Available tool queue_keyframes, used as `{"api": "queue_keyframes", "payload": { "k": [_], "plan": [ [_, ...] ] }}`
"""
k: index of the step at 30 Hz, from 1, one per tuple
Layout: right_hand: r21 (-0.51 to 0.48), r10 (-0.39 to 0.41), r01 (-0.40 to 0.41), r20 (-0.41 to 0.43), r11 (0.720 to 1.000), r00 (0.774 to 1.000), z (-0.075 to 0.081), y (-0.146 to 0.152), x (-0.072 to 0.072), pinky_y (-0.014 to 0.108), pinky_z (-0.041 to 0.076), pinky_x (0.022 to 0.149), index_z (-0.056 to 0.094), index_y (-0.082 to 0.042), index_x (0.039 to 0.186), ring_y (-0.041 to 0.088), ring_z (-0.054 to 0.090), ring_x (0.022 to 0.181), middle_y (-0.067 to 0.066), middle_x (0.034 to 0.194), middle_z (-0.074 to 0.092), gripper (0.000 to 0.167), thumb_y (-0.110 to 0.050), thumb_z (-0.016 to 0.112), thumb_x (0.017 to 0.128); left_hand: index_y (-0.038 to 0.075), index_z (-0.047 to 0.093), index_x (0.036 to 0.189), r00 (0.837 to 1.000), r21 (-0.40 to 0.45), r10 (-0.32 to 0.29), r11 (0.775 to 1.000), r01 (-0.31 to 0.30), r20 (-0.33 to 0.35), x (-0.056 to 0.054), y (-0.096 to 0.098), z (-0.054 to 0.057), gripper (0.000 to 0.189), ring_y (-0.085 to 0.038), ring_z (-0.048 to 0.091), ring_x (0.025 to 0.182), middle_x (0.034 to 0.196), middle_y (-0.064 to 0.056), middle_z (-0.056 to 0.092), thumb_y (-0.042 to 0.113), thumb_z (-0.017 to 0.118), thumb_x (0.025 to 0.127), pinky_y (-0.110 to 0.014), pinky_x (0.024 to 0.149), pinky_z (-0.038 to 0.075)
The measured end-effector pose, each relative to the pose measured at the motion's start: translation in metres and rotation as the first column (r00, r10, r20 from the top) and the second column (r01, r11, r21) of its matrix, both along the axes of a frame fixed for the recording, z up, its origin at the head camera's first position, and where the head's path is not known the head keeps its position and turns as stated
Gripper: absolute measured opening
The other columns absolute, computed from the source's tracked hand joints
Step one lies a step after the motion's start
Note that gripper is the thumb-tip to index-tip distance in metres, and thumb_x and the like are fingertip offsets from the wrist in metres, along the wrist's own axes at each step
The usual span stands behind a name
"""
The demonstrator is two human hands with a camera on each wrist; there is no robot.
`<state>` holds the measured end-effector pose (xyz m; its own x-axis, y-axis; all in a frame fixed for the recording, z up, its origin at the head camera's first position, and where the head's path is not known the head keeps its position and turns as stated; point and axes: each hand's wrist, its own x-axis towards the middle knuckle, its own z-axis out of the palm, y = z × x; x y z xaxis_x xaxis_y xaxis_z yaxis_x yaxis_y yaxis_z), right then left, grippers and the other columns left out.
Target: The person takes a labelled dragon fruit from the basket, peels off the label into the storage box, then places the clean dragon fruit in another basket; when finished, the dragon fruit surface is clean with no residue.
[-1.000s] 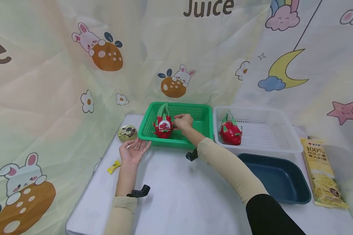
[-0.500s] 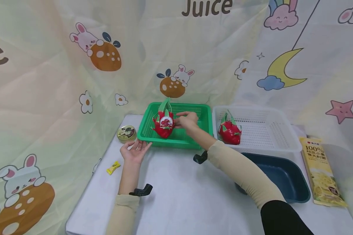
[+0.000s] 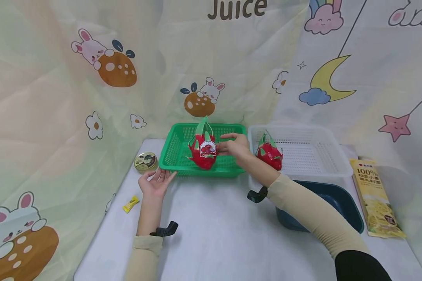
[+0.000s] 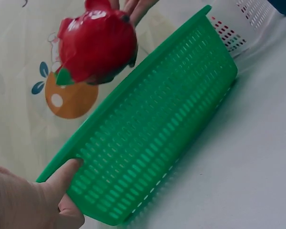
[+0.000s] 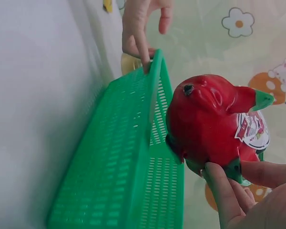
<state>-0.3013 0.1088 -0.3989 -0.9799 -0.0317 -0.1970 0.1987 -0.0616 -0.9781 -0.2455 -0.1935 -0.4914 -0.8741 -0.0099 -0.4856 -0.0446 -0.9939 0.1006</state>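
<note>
Lifted since the earlier frames, the dragon fruit [image 3: 204, 151] now hangs over the green basket [image 3: 176, 150] instead of resting in it, and it has come toward the basket's right end. It shows a round sticker on its front and long green scales pointing up. Right hand [image 3: 236, 146] holds the fruit from the side; in the right wrist view the fingers [image 5: 226, 200] pinch the green scales at its lower end, so this grip is closed on the fruit. From the left wrist view the fruit [image 4: 96, 44] sits clear above the basket rim [image 4: 148, 86].

Left hand [image 3: 156, 182] lies on the worktop [image 3: 214, 234] at the basket's near left corner, palm up with fingers loose; its grip is wide and holds nothing. In the left wrist view one finger [image 4: 62, 179] touches the basket's corner wall.

A white basket [image 3: 312, 156] stands just right of the green one, touching or nearly so, with a second dragon fruit [image 3: 268, 155] in its left end. A dark blue tray [image 3: 337, 210] lies in front of the white basket, partly covered by the right forearm. A yellow packet [image 3: 376, 199] lies at the far right. A round tin [image 3: 146, 162] sits just left of the green basket, and a small yellow candy [image 3: 130, 203] lies nearer the worktop's left edge.
</note>
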Motion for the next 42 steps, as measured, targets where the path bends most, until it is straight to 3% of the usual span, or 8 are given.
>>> {"api": "queue_keyframes", "payload": {
  "k": [7,14,19,23,28,35,42],
  "plan": [
    [0.031,0.016,-0.017,0.009,0.999,1.0,0.004,0.031,0.018,0.044,0.062,0.086,0.062,0.0,0.135,0.032,0.078,0.093,0.021,0.115,0.075,0.041,-0.007,0.073,0.097,0.007,0.044,0.142,1.0,0.033,0.004,0.999,-0.004,-0.011,0.002,0.0,0.002,0.038,-0.022,0.043,0.135,0.137,-0.006,0.042,0.017,0.037,0.106,-0.06,0.124,0.023],
    [0.023,-0.016,0.016,0.011,1.0,1.0,0.0,0.056,0.035,0.046,0.062,0.087,0.062,0.001,0.134,0.03,0.079,0.087,0.019,0.108,0.077,0.042,-0.009,0.076,0.095,0.006,0.043,0.144,1.0,0.054,0.01,0.998,-0.008,-0.025,0.002,-0.001,-0.003,0.043,-0.023,0.043,0.137,0.14,-0.008,0.043,0.016,0.04,0.102,-0.063,0.123,0.023],
    [0.044,-0.031,0.03,0.024,0.999,0.999,-0.004,0.069,0.042,0.041,0.062,0.085,0.062,0.0,0.135,0.029,0.079,0.088,0.017,0.109,0.077,0.045,-0.012,0.078,0.095,0.006,0.043,0.144,1.0,0.054,0.009,0.998,-0.008,-0.02,0.002,-0.003,-0.005,0.042,-0.022,0.04,0.14,0.141,-0.007,0.042,0.016,0.039,0.103,-0.062,0.123,0.023],
    [0.079,-0.038,0.038,-0.003,0.996,0.999,-0.006,0.076,0.046,0.037,0.063,0.081,0.062,0.001,0.135,0.029,0.079,0.087,0.018,0.107,0.077,0.046,-0.015,0.078,0.095,0.008,0.04,0.148,0.999,0.071,0.008,0.997,-0.004,-0.049,0.0,-0.002,-0.003,0.045,-0.021,0.036,0.146,0.146,-0.007,0.04,0.018,0.038,0.104,-0.062,0.124,0.023],
    [0.076,-0.034,0.033,0.002,0.997,0.999,-0.011,0.082,0.057,0.037,0.062,0.082,0.061,0.002,0.135,0.03,0.079,0.087,0.017,0.105,0.077,0.047,-0.016,0.078,0.095,0.008,0.041,0.146,0.999,0.086,0.023,0.996,-0.021,-0.023,0.0,-0.001,-0.003,0.044,-0.022,0.042,0.136,0.141,-0.006,0.042,0.019,0.037,0.104,-0.061,0.124,0.023],
    [0.096,-0.062,0.06,0.01,0.994,0.998,-0.019,0.091,0.08,0.034,0.061,0.086,0.06,0.0,0.138,0.026,0.079,0.091,0.022,0.123,0.069,0.056,-0.024,0.081,0.093,0.009,0.04,0.145,0.999,0.093,0.023,0.996,-0.019,-0.047,0.0,0.002,-0.004,0.043,-0.023,0.045,0.13,0.136,-0.006,0.044,0.017,0.038,0.103,-0.062,0.124,0.023],
    [0.087,-0.055,0.054,0.007,0.995,0.998,-0.027,0.086,0.101,0.038,0.063,0.083,0.06,0.003,0.135,0.027,0.079,0.09,0.016,0.109,0.077,0.047,-0.016,0.077,0.095,0.009,0.044,0.139,0.998,0.086,0.032,0.996,-0.028,-0.045,0.002,0.001,-0.005,0.037,-0.024,0.049,0.127,0.132,-0.007,0.048,0.015,0.04,0.102,-0.062,0.123,0.025]
  ]
}}
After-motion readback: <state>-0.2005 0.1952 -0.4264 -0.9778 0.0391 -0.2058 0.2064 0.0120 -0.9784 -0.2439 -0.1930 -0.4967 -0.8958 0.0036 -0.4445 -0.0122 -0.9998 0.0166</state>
